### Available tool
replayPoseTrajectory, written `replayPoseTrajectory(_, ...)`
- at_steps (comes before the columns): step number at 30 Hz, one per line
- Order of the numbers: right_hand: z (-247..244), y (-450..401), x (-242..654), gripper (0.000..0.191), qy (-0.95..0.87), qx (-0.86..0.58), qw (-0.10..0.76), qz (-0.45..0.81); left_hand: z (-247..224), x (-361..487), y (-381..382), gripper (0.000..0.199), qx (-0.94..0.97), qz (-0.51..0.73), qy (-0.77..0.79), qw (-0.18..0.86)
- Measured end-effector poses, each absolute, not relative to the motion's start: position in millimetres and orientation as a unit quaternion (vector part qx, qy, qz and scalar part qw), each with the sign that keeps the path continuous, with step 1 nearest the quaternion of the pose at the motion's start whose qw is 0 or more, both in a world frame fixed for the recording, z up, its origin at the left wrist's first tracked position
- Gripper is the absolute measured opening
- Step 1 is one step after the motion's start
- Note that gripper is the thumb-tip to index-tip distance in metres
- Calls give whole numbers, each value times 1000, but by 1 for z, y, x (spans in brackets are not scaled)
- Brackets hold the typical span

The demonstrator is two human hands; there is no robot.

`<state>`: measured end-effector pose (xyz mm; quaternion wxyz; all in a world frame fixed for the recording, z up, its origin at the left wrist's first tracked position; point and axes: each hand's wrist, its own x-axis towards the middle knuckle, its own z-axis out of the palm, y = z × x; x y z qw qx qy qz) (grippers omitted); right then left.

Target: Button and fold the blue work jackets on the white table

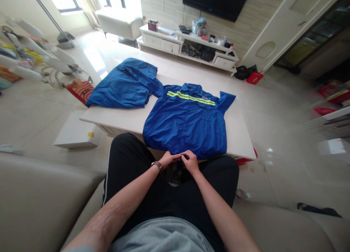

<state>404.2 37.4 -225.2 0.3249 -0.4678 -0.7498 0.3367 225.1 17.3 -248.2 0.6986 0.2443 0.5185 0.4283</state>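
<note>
A blue work shirt (188,122) with yellow-green reflective stripes lies spread on the white table, collar pointing away from me and its hem hanging at the near edge. My left hand (168,158), below a brown wristwatch (157,165), pinches the bottom hem near the front placket. Right beside it, my right hand (190,161) is closed on the same hem, its fingertips meeting those of the left. The exact bit of cloth between the fingers is too small to make out. To the left lies a second blue garment (123,86), loosely folded, touching the shirt's sleeve.
The white table (240,135) stands close against my knees. A white box (75,133) sits on the floor at left, near a red paper bag (79,90). Beyond are a TV cabinet (161,44) with clutter and an ottoman (119,22). The beige sofa (41,197) is under me.
</note>
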Motion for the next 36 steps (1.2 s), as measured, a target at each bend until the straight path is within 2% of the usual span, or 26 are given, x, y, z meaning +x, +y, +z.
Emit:
replayPoseTrajectory(12, -237, 37, 400, 20, -720, -500, 342, 338, -250, 225, 20, 38, 299, 434, 548, 650)
replayPoseTrajectory(20, -236, 39, 402, 19, -737, -474, 326, 355, -241, 223, 16, 26, 367, 418, 561, 613)
replayPoseTrajectory(29, -237, 33, 403, 20, -742, -494, 317, 323, -242, 220, 18, 25, 439, 409, 534, 595)
replayPoseTrajectory(36, -241, 40, 408, 24, -698, -566, 350, 265, -238, 227, 15, 11, 424, 400, 535, 612)
